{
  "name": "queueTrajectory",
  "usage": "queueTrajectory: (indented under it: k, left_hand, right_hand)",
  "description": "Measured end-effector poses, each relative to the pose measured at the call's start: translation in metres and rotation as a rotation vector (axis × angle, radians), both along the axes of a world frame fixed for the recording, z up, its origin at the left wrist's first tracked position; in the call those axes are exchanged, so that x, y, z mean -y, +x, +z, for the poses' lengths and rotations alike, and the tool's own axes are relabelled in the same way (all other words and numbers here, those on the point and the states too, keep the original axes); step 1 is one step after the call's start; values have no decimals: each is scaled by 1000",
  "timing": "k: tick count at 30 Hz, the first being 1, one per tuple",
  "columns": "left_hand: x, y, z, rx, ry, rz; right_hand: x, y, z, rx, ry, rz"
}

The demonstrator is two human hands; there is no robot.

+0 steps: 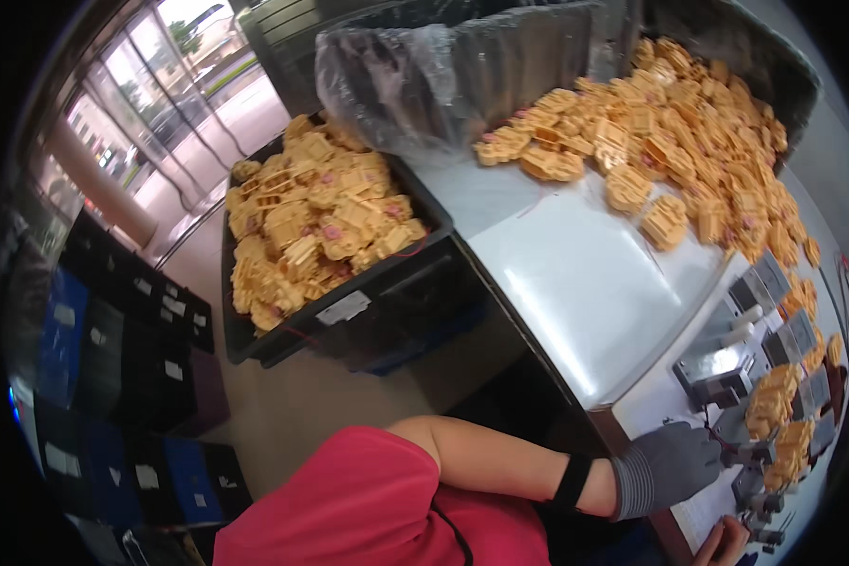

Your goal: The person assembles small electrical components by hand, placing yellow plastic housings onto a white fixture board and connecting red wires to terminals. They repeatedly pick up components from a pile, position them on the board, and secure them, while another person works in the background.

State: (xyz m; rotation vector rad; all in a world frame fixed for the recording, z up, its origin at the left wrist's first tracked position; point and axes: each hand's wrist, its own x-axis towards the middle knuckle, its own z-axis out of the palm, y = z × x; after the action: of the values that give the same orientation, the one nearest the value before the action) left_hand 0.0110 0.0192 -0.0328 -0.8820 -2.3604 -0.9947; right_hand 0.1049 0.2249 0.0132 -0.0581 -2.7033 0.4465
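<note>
My left hand [665, 467], in a grey knit glove with a black wrist strap, rests at the near edge of the white worktable [585, 283]. Its fingertips touch a small grey metal fixture [738, 451] next to a stack of yellow plastic parts [772, 404]. Whether the fingers grip anything is hidden. Only a sliver of my bare right hand [722, 545] shows at the bottom edge, close to small metal pieces [762, 530]. A big heap of the same yellow parts [689, 141] covers the far side of the table.
A black crate [349, 316] heaped with yellow parts [316, 226] stands on the floor left of the table. A clear plastic bag [424, 75] lines a bin behind it. Blue and black crates [113, 377] are stacked at the left. More metal fixtures [726, 377] line the table's right side.
</note>
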Motion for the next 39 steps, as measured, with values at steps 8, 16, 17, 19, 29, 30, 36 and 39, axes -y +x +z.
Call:
queueTrajectory:
  k: [8, 16, 17, 19, 29, 30, 36, 39]
  left_hand:
    - [-8, -7, -12, -24, 48, 57]
    - [-7, -8, -12, -30, 55, 63]
    - [-11, -10, -15, -19, 62, 82]
    - [-26, -13, -24, 5, 83, 127]
    - [-40, -22, -35, -127, 15, 185]
    - [-40, -23, -35, -125, 0, 192]
    - [-45, -28, -38, -99, -19, 200]
    - [-47, -26, -37, -92, -14, 209]
  right_hand:
    - [-1, -8, -3, -17, 7, 26]
    - [4, -8, -3, -3, -87, -23]
    - [5, -9, -3, 7, -91, -33]
    - [-1, -7, -6, 7, -43, -13]
    - [-5, -7, -5, 61, -49, 12]
    - [-7, -8, -7, 57, -38, 20]
    - [-11, -9, -10, 58, -39, 24]
    - [-26, -6, -19, 44, -64, 37]
